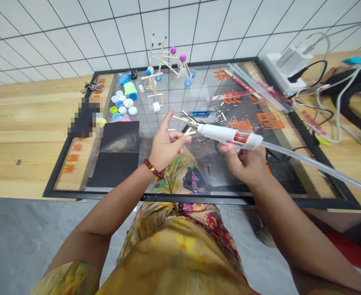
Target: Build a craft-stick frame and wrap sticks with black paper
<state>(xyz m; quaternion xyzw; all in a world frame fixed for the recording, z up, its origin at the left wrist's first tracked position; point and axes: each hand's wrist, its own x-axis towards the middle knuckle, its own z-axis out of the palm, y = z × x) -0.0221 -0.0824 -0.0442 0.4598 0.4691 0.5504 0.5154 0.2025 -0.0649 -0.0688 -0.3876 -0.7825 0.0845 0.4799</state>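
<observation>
My right hand (244,162) grips a white glue gun (229,136) with an orange part and a long clear glue stick (315,164) trailing to the right. Its nozzle points left at a small cluster of thin wooden sticks (187,121). My left hand (166,143) pinches those sticks between thumb and fingers, forefinger raised. Both hands hover above a glass-topped black-framed board (76,192) on a wooden table (21,135).
A stick-and-bottle-cap model (165,65) stands at the board's far side. Coloured bottle caps (123,104), black sheets (117,153), blue clippers (199,113) and clear glue sticks (254,86) lie on the glass. A power strip (286,67) with cables sits at the right.
</observation>
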